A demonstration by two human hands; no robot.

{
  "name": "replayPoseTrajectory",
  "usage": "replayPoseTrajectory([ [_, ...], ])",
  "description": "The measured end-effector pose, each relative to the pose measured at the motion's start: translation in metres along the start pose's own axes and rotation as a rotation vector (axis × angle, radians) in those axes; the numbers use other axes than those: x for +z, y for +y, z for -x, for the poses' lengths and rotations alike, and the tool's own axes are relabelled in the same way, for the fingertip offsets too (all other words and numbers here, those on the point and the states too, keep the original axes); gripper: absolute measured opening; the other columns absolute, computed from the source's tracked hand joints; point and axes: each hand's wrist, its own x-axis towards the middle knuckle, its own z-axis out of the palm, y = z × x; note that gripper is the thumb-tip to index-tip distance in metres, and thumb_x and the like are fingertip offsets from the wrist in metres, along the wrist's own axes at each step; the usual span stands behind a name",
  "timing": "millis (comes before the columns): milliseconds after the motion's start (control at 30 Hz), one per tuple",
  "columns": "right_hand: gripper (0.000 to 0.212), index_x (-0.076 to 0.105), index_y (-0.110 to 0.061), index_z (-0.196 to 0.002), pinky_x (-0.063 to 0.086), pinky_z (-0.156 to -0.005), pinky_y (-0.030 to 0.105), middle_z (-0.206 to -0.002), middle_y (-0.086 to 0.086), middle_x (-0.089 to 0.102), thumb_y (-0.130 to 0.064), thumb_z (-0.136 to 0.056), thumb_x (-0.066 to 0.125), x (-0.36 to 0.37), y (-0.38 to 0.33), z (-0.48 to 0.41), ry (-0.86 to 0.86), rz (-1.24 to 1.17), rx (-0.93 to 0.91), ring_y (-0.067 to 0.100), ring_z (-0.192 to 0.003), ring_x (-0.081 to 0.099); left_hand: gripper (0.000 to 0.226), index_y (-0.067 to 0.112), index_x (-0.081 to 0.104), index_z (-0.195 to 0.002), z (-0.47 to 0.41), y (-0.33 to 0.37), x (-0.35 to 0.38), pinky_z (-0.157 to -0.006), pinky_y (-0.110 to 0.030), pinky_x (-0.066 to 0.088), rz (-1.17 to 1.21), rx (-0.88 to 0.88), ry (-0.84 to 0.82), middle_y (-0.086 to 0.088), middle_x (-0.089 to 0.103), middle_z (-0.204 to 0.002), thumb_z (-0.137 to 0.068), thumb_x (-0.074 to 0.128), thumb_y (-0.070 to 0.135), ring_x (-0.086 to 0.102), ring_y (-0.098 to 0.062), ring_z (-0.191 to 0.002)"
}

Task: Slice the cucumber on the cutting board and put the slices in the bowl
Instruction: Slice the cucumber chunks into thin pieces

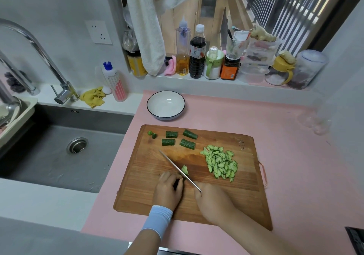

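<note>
L hand (pixel 169 188) curls over the dark-green cucumber chunk (pixel 178 182) to pin it for cutting, w/ R hand (pixel 213 201) gripping the thin steel knife (pixel 178 169).

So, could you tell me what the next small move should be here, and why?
Probably one more slice: the left hand holds a cucumber piece beside the knife in the right hand, with some of it uncut.
</note>
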Motion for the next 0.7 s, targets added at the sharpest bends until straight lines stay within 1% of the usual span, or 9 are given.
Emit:
replayPoseTrajectory([
  [67, 0.026, 0.053, -0.027, -0.078, 0.036, -0.062, 0.029, -0.077, -0.002, 0.065, -0.029, -0.101, 0.041, -0.001, -0.005, -0.005, -0.019, -0.003, 0.013, 0.025, -0.078, 0.063, 0.017, 0.012, 0.069, -0.078, 0.001, 0.0, 0.0, -0.079, -0.02, 0.045, -0.001, -0.001, -0.003, 0.002, 0.06, -0.081, -0.085, 0.057, 0.023, 0.053, -0.013, -0.079],
  [100, 0.026, 0.055, -0.027, -0.08, 0.037, -0.063, 0.03, -0.08, 0.0, 0.068, -0.029, -0.102, 0.041, -0.001, -0.006, -0.007, -0.022, -0.002, 0.01, 0.027, -0.081, 0.064, 0.017, 0.012, 0.069, -0.079, 0.001, 0.001, 0.001, -0.079, -0.02, 0.044, -0.002, 0.003, -0.005, 0.002, 0.06, -0.081, -0.085, 0.057, 0.022, 0.052, -0.013, -0.08],
  [167, 0.024, 0.063, -0.025, -0.092, 0.038, -0.065, 0.03, -0.089, 0.004, 0.071, -0.029, -0.102, 0.041, -0.002, -0.009, -0.009, -0.019, 0.012, 0.0, 0.028, -0.086, 0.065, 0.018, 0.011, 0.068, -0.08, 0.002, 0.003, 0.0, -0.08, -0.017, 0.04, -0.011, 0.019, -0.007, 0.0, 0.057, -0.08, -0.086, 0.056, 0.021, 0.049, -0.014, -0.08],
  [233, 0.025, 0.064, -0.025, -0.096, 0.038, -0.065, 0.029, -0.091, 0.005, 0.072, -0.03, -0.102, 0.041, -0.002, -0.009, -0.008, -0.016, 0.011, 0.002, 0.029, -0.086, 0.065, 0.016, 0.01, 0.066, -0.078, 0.002, 0.005, -0.001, -0.08, -0.015, 0.037, -0.019, 0.028, -0.004, -0.001, 0.055, -0.079, -0.085, 0.055, 0.02, 0.048, -0.014, -0.079],
  [367, 0.022, 0.056, -0.024, -0.086, 0.04, -0.063, 0.03, -0.082, 0.002, 0.067, -0.029, -0.101, 0.041, -0.001, -0.008, -0.007, -0.028, 0.003, 0.024, 0.028, -0.081, 0.063, 0.015, 0.011, 0.065, -0.077, 0.002, 0.003, 0.0, -0.078, -0.018, 0.041, -0.007, 0.002, 0.002, 0.0, 0.058, -0.08, -0.084, 0.056, 0.02, 0.051, -0.015, -0.079],
  [400, 0.022, 0.057, -0.024, -0.087, 0.04, -0.063, 0.031, -0.081, 0.001, 0.065, -0.03, -0.101, 0.041, -0.001, -0.008, -0.007, -0.024, 0.007, 0.025, 0.028, -0.08, 0.062, 0.015, 0.011, 0.065, -0.076, 0.002, 0.002, 0.0, -0.078, -0.017, 0.041, -0.003, -0.001, 0.004, 0.0, 0.059, -0.079, -0.084, 0.057, 0.019, 0.051, -0.015, -0.078],
  [567, 0.024, 0.062, -0.03, -0.109, 0.04, -0.064, 0.031, -0.09, 0.002, 0.07, -0.033, -0.101, 0.039, 0.004, -0.002, 0.005, 0.036, 0.055, -0.012, 0.029, -0.085, 0.064, 0.008, 0.01, 0.064, -0.073, 0.001, 0.003, 0.0, -0.078, -0.013, 0.036, -0.008, -0.022, 0.005, -0.002, 0.058, -0.075, -0.077, 0.069, 0.006, 0.049, -0.014, -0.075],
  [633, 0.027, 0.061, -0.034, -0.117, 0.039, -0.065, 0.031, -0.092, 0.0, 0.07, -0.034, -0.101, 0.039, 0.003, 0.002, 0.011, 0.055, 0.049, -0.023, 0.026, -0.084, 0.063, 0.007, 0.01, 0.064, -0.072, 0.001, 0.003, 0.0, -0.077, -0.013, 0.035, -0.001, -0.027, 0.009, -0.001, 0.058, -0.075, -0.078, 0.067, 0.009, 0.049, -0.014, -0.075],
  [700, 0.026, 0.062, -0.032, -0.114, 0.04, -0.065, 0.031, -0.083, -0.005, 0.064, -0.033, -0.102, 0.04, 0.001, 0.006, 0.016, 0.063, 0.027, -0.046, 0.021, -0.075, 0.055, 0.012, 0.01, 0.063, -0.071, 0.001, 0.004, -0.001, -0.076, -0.013, 0.035, 0.0, -0.025, 0.021, -0.001, 0.057, -0.074, -0.081, 0.061, 0.016, 0.048, -0.014, -0.075],
])
